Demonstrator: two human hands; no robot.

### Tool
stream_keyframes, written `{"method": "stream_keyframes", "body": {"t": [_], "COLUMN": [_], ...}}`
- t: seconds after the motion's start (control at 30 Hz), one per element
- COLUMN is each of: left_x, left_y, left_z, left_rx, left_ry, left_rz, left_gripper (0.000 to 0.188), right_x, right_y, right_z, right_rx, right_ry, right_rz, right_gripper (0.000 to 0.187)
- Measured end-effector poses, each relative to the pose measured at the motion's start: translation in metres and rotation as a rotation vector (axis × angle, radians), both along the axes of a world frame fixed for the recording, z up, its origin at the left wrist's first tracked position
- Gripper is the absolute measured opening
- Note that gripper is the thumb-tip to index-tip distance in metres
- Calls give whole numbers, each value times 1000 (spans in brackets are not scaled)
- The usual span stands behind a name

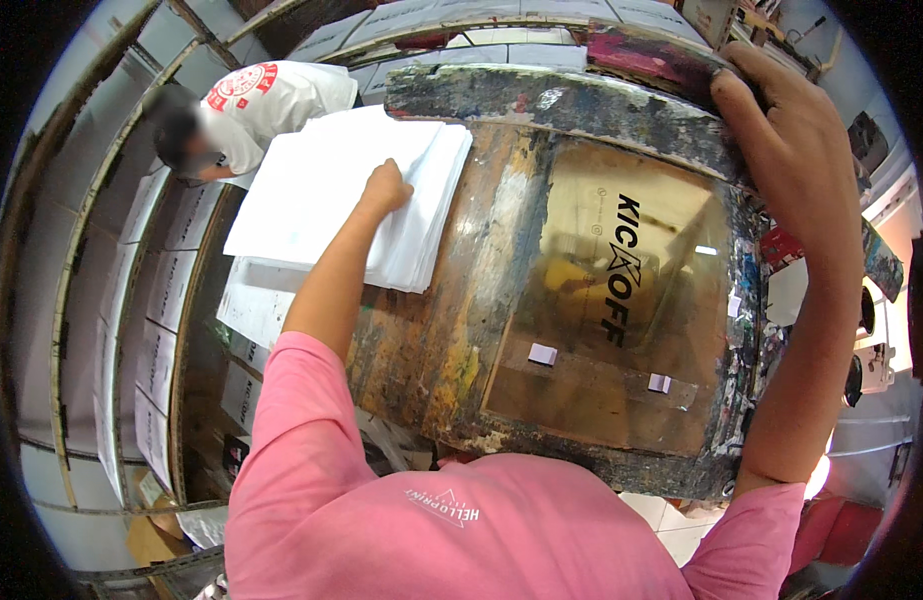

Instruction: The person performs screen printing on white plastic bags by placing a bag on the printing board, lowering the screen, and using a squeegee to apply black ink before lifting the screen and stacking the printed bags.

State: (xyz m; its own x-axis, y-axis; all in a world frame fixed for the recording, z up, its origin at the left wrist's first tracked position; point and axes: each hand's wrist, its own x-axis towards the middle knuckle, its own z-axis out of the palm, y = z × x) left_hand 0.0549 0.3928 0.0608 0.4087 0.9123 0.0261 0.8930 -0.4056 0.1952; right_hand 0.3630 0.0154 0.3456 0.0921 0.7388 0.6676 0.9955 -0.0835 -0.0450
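Along the left edge of the worktop (461, 230) sits a thick stack of white paper (406, 285); the left hand (386, 188) seems to have its fingers closed on the right margin of the top sheet (316, 185), which is blank on the visible side. At the worktop's far right corner, the fingers of the right hand (793, 125) are curled over a paint-stained frame bar (661, 65). Printing appears well under way: many sheets with dark lettering (159, 365) lie on the racks (183, 430) beyond the left edge, while the height of the stack suggests plenty remains unprinted. Toward the right edge, a glossy amber panel (601, 395) carries large black block capitals (622, 270), an angular shape among them and tiny faint marks alongside; small white tabs (542, 354) stand on its near part. The wearer's pink shirt (411, 545) shows a pale chest logo (446, 505), and a co-worker's white T-shirt (311, 90) bears a round red emblem (243, 85) with lettering.
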Motion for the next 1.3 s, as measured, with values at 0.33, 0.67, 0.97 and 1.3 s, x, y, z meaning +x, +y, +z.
{"method": "stream_keyframes", "body": {"t": [0.33, 0.67, 0.97, 1.3], "left_x": [-41, -52, 78, 251], "left_y": [51, 22, -81, -247], "left_z": [-31, 98, 16, 24], "left_rx": [275, -2, -71, -743], "left_ry": [37, -385, -150, -519], "left_rz": [-65, -81, -266, -274], "left_gripper": [26, 29, 56, 89], "right_x": [-20, -10, -34, -26], "right_y": [-7, -6, -22, -42], "right_z": [3, 7, 38, 22], "right_rx": [57, 103, -188, -122], "right_ry": [31, -56, 262, 115], "right_rz": [70, 36, -71, 66], "right_gripper": [38, 41, 48, 51]}}
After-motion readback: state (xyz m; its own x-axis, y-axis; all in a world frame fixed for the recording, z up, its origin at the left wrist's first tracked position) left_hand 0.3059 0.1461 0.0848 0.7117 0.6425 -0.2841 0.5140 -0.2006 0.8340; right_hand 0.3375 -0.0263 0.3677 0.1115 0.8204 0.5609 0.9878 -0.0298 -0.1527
